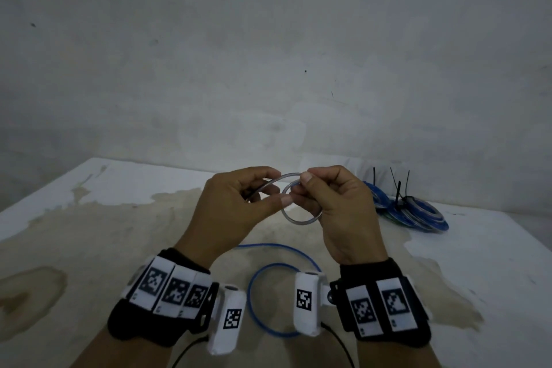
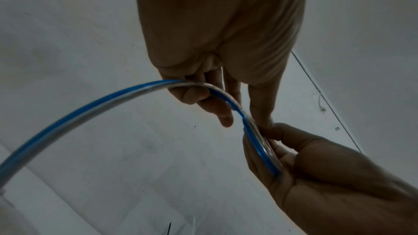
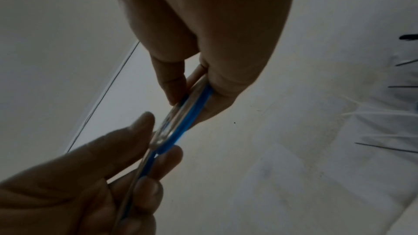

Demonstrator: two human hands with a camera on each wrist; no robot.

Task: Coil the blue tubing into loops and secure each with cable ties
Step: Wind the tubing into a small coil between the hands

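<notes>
Both hands are raised above the stained white surface [image 1: 493, 248] with the blue tubing [image 1: 301, 219] between them. The right hand [image 1: 337, 212] has its thumb and fingers curled round a small loop of the tubing, pinching it where the turns cross; the right wrist view shows the loop [image 3: 181, 122] edge-on, clamped between thumb and fingertips. The left hand [image 1: 236, 206] pinches the strand that leads into the loop, just beside the right thumb, and in the left wrist view that strand [image 2: 90, 106] arcs away from the curled fingers [image 2: 196, 96] toward the lower left. More of the tubing lies in a loose ring on the surface below the wrists. At the far right of the surface sits a pile of finished coils [image 1: 415, 212], with black cable ties [image 1: 398, 191] standing up from them.
</notes>
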